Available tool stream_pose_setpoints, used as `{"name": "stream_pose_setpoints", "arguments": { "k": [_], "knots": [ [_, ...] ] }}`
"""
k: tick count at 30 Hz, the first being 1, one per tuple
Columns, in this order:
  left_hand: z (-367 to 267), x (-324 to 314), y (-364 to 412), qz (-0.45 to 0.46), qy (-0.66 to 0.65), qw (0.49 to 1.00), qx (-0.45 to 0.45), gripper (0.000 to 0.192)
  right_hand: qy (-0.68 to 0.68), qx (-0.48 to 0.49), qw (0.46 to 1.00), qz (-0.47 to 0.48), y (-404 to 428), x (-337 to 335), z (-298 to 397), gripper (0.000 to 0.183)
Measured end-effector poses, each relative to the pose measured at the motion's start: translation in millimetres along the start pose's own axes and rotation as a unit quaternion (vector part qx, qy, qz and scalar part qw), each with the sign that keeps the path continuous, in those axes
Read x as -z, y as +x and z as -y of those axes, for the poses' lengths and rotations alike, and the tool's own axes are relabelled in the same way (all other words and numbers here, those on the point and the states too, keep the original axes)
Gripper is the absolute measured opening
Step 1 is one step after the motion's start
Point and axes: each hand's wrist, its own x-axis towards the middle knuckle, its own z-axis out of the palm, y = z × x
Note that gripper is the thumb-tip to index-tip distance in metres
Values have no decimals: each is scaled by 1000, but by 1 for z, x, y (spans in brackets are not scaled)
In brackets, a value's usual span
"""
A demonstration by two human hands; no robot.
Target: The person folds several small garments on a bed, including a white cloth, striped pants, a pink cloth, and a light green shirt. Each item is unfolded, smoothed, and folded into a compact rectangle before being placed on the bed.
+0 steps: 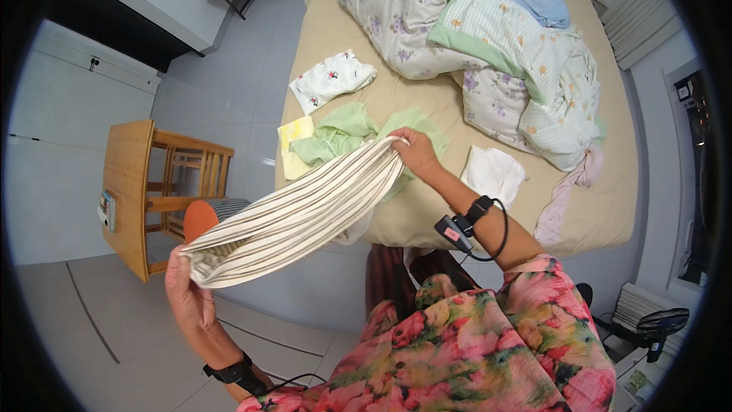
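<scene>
A white cloth garment with brown stripes [297, 212] is stretched lengthwise between my two hands. My left hand [191, 292] grips its lower left end, out over the floor. At the other end, above the bed, my right hand [416, 151] pinches the gathered fabric. The striped cloth sags between them, and a fold gapes near my left hand. Beneath its upper part, light green fabric [343, 129] lies crumpled on the bed, partly covered. Beside that is a yellow and white folded cloth [294, 146]. A folded white cloth [493, 174] rests right of my right forearm.
The bed's beige sheet [423, 223] bears a white printed folded garment [331, 80], a floral quilt [400, 17], a checked green-edged blanket [549, 74] and a twisted pink cloth [566, 200]. A wooden table [128, 194] and an orange-topped stool [200, 220] stand left. A fan [662, 323] is at right.
</scene>
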Motion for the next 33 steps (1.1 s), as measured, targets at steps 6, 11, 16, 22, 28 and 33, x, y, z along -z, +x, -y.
{"name": "stream_pose_setpoints", "arguments": {
  "k": [6,11,16,22,28,33],
  "knots": [
    [47,32,12,61,288,954,65,16,-10,136,990,-33,27,64,83,21],
    [50,67,30,-99,477,870,-69,12,66,133,987,-60,28,117,176,17],
    [6,95,44,-157,404,881,-191,10,123,204,966,-98,3,145,254,16],
    [-45,74,62,-114,283,912,-273,12,155,244,951,-109,-13,170,301,18],
    [-54,36,65,10,81,976,-204,10,170,194,959,-115,-31,195,294,21],
    [-47,9,57,18,-60,988,-142,18,238,173,951,-100,-42,220,276,20]
  ]
}}
